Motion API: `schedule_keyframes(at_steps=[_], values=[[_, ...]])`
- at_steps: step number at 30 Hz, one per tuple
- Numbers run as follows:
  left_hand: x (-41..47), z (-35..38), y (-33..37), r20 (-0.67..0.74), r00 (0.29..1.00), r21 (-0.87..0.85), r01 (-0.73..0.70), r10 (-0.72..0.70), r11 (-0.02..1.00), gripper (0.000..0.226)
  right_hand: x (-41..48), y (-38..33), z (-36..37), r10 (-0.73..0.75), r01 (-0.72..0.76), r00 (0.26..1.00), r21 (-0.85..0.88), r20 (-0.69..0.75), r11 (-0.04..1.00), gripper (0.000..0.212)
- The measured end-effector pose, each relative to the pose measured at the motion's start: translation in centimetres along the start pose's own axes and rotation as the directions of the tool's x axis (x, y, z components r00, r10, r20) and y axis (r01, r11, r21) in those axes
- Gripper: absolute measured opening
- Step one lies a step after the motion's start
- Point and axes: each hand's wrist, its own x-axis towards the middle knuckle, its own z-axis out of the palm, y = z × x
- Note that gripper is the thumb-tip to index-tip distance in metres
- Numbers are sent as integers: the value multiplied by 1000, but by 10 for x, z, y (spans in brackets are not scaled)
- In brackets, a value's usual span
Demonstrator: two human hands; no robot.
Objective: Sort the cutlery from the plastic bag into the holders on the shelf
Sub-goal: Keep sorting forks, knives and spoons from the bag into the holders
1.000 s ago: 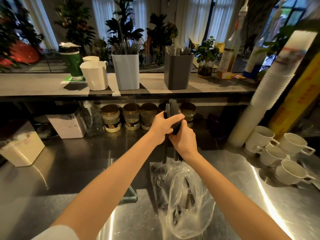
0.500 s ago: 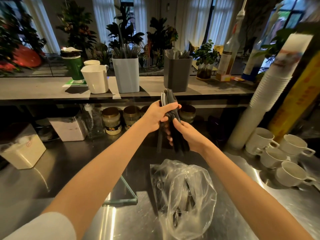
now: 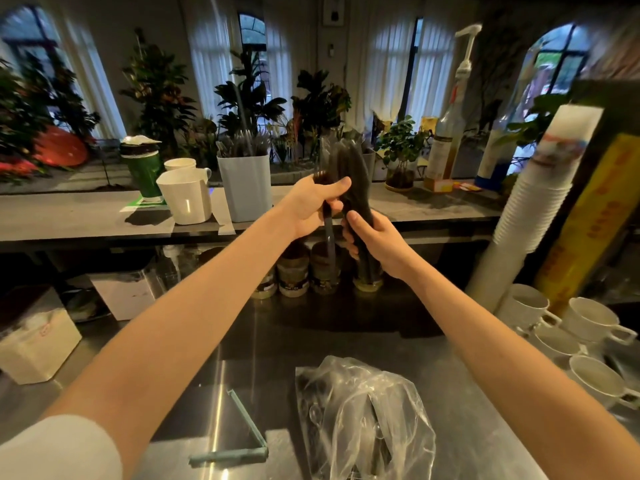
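Left hand (image 3: 311, 206): pinching one dark piece (image 3: 328, 233), right of the blue holder (image 3: 246, 188).
Right hand (image 3: 377, 237): my grip wraps the bundle (image 3: 353, 174), further right.
Tip: I'd hold the bundle steady and slide one free.

**Figure. The person's arms and hands, seen from the head camera.**

The left arm (image 3: 194, 327) is bare from the wrist up to a short sleeve (image 3: 59, 448) of plain white fabric. The sleeve has a smooth, rounded hem, and only its lower part shows, in the bottom left corner of the view. The right arm (image 3: 485, 341) is bare along its whole visible length, to the bottom right edge of the view. The left hand (image 3: 308, 206) and the right hand (image 3: 377, 237) are bare. The left thumbnail (image 3: 345, 183) and the right thumbnail (image 3: 353, 215) are plain and cut short, close to the fingertip.
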Motion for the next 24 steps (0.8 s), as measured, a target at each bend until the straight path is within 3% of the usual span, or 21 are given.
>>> schedule_keyframes(at_steps=[5,10,14,17,21,24], values=[[9,-1,-4,-83,997,-64,-11,5,998,8,3,6,-3,-32,32,999,-4,36,999,20],[14,-5,-16,-102,995,-8,13,-14,1000,12,5,15,-7,11,-12,1000,33,29,999,17],[19,-2,-18,-41,998,5,-49,49,999,20,11,16,-5,-21,21,998,11,-53,1000,15],[23,8,-16,-53,991,64,-123,127,990,10,23,17,-6,-85,66,986,-131,-140,989,10],[47,13,-13,-280,939,220,-139,199,965,51,46,20,-7,-135,53,966,-345,-218,937,19],[71,17,1,-300,919,257,-182,258,949,52,66,8,-13,-180,104,943,-264,-281,959,18]])
